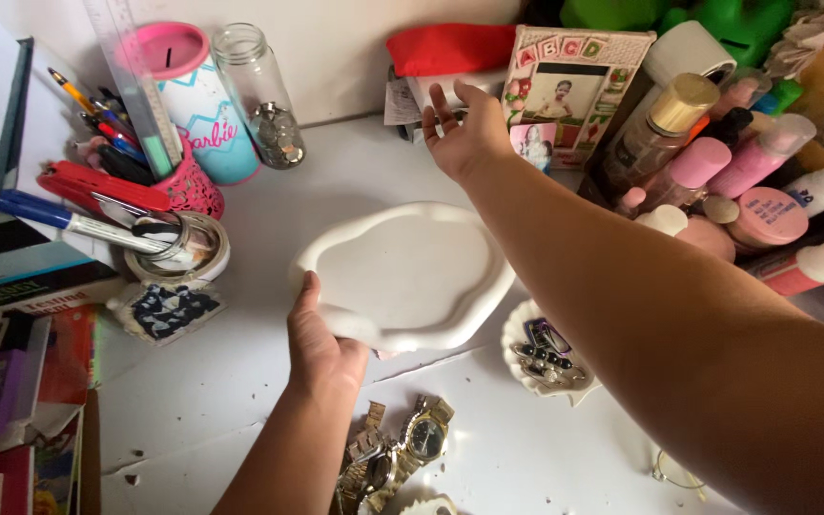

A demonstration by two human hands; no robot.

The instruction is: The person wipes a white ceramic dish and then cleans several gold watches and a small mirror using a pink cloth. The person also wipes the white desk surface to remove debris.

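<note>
In the middle of the frame the left hand (321, 348) grips the near edge of a white wavy tray (407, 272), fingers closed around its rim, thumb on top; the right hand (469, 133) is open and empty, fingers spread, near the photo frame (565, 95) at the upper centre; I judge the tray should stay level and low over the white counter (212, 381), clear of the watches (402, 448) and the shell dish (545, 367)

Pink-capped cosmetic bottles (765, 157) clustered far right, pink round jar (768, 216) among them, pink-lidded printed tin (200, 100) back left.
</note>
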